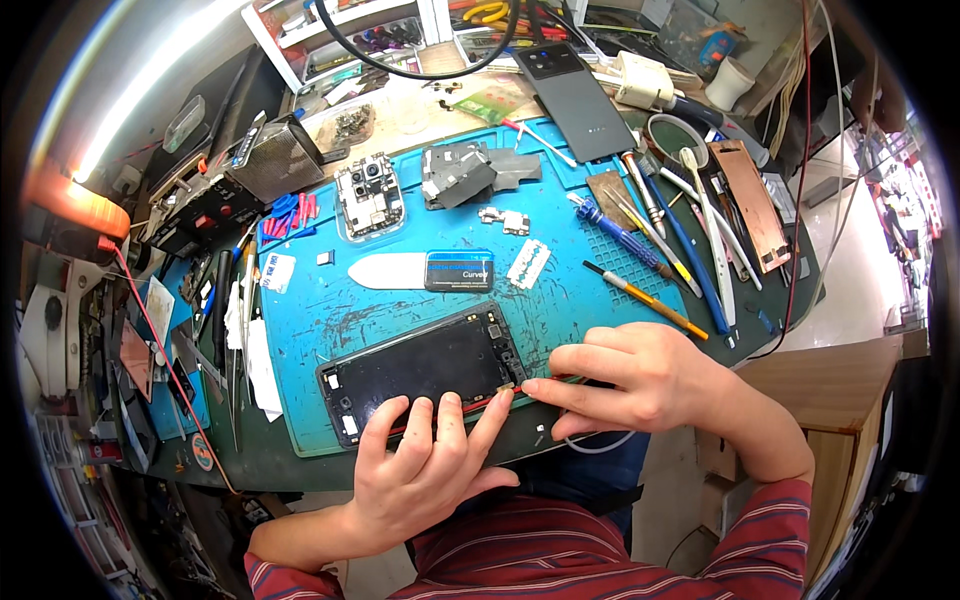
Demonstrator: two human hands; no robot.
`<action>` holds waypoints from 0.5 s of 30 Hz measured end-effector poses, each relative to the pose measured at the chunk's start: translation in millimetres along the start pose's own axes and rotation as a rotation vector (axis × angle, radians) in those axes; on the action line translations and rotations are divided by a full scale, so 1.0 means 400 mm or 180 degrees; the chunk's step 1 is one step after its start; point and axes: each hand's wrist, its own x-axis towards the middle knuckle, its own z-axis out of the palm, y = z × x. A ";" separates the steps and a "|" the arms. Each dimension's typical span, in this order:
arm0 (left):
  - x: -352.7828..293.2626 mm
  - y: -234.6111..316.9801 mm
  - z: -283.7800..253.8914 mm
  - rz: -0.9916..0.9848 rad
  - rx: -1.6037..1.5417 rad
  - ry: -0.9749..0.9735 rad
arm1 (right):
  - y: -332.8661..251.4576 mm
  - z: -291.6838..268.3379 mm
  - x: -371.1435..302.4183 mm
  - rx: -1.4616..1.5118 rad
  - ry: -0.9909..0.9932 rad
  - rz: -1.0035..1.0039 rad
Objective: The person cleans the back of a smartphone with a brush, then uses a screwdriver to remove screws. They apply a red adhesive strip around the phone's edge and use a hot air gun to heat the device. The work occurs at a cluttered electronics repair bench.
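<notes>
An opened phone frame (415,362) with a black inner face lies tilted on the blue work mat, its parts bare along both short ends. My left hand (415,465) rests over its near edge with fingers stretched and spread, holding nothing. The left index fingertip presses by a small gold-coloured piece (505,387) at the near right corner. My right hand (630,375) reaches that same corner, its fingers pinched together. Something thin and reddish shows at the right fingertips, but what it is I cannot make out. A red strip runs along the phone's near edge.
Beyond the phone lie a curved metal pry blade (390,271), a razor blade (528,263) and a circuit board (368,195) in a clear tray. A phone back cover (575,105) leans at the back. Screwdrivers, tweezers and brushes (715,215) lie right. A wooden cabinet (820,400) stands nearby.
</notes>
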 end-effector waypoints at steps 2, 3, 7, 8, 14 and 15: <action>0.003 0.001 0.000 -0.0019 -0.0024 -0.0014 | 0.000 0.000 -0.001 0.0010 0.0000 0.0007; 0.005 0.000 0.000 -0.0028 -0.0038 -0.0011 | 0.000 0.000 0.000 0.0009 0.0000 0.0012; 0.008 -0.003 0.001 -0.0023 -0.0123 -0.0025 | 0.000 0.001 0.000 0.0011 0.0030 0.0020; 0.010 -0.004 -0.003 -0.0024 -0.0160 -0.0049 | 0.000 0.000 0.000 0.0012 0.0029 0.0023; 0.027 -0.017 -0.019 -0.0018 -0.0463 -0.0168 | -0.001 0.000 0.000 0.0013 0.0029 0.0035; 0.028 -0.017 -0.022 -0.0010 -0.0492 -0.0187 | -0.001 -0.002 0.001 0.0015 0.0032 0.0039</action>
